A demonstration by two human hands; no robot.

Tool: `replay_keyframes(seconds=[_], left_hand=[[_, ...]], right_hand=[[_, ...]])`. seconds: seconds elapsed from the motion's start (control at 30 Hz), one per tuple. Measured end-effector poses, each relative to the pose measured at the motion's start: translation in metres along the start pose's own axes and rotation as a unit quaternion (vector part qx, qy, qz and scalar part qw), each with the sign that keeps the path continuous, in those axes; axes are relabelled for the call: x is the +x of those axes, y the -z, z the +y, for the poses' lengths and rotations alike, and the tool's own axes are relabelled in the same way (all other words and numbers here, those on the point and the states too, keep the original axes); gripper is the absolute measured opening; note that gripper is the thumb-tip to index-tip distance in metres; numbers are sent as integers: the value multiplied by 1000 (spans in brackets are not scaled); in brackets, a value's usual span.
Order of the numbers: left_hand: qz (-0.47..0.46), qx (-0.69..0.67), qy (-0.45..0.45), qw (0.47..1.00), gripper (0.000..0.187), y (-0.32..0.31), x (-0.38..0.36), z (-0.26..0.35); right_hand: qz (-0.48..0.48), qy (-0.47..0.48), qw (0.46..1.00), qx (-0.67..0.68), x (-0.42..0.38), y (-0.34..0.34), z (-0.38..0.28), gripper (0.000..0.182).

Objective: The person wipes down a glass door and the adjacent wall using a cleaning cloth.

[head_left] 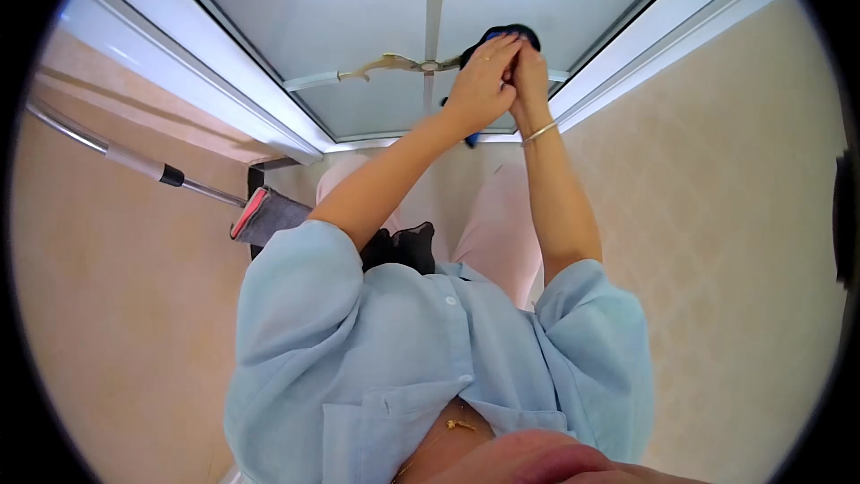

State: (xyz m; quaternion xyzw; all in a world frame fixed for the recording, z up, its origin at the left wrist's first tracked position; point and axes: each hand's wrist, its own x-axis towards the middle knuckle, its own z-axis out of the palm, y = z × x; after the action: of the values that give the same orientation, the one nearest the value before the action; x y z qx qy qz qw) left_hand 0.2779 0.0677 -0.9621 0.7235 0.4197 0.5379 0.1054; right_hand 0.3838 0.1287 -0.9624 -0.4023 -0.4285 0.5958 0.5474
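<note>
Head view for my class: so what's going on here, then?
A person's left hand and right hand are close together at a black-and-blue object, in front of framed glass panels. The fingers cover much of it, so what it is and how each hand grips it cannot be told. A gold dolphin-shaped ornament is just left of the hands, and a mop is beside the left arm.

The mop (279, 218) is left of the hands (481, 90), the door (358, 0) before them.
</note>
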Motion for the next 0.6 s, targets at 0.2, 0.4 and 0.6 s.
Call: replay_keyframes(seconds=[0.2,0.4,0.6], left_hand=[[11,1,-34,999,68,-11,20,13],[9,-4,-16,1000,67,-15,20,17],[-17,-30,-11,999,68,-31,-2,-1]], right_hand=[[-15,-7,1000,-1,10,14,-33,42],[-38,-33,999,20,12,21,-33,38],[-37,-45,998,12,10,47,-1,34]])
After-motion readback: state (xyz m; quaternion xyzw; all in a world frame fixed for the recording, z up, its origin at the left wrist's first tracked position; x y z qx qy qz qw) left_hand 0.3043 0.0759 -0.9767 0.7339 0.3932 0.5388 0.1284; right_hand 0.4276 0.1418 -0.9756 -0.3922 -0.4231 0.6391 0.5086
